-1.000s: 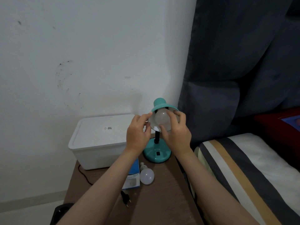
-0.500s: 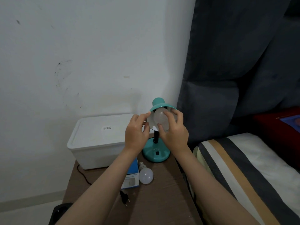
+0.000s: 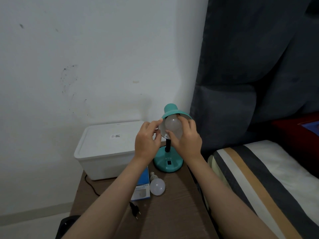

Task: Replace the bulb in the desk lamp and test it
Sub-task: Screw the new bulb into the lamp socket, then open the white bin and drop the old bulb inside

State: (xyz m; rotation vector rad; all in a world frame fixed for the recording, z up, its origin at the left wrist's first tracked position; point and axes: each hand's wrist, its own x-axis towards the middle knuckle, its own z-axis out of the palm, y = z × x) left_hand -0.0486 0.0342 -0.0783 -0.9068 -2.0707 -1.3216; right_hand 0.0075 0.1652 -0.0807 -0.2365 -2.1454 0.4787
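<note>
Head view, looking down at a small brown bedside table (image 3: 172,204) against a white wall, with a striped bed to the right. A teal desk lamp (image 3: 168,163) stands at the back of the table, its shade (image 3: 172,112) tilted toward the camera. The right hand (image 3: 187,140) wraps its fingers and thumb around a frosted bulb (image 3: 173,125) sitting in the mouth of the shade. The left hand (image 3: 147,141) pinches the shade's left rim between thumb and forefinger, steadying it. Compared with a second ago, the right hand's fingers have shifted round the bulb, with the thumb now lower on its face, while the left hand has stayed on the rim; this suggests the bulb is being turned in the socket, though whether it is going in or coming out cannot be told. A second bulb (image 3: 157,186) lies loose on the table, just beside a blue bulb box (image 3: 142,187) lying flat; the box's contents are not visible. A white lidded storage bin (image 3: 105,149) stands to the left of the lamp, closed, contents hidden. The lamp's plug (image 3: 134,208) lies unplugged on the table, so testing is likely yet to come.
</note>
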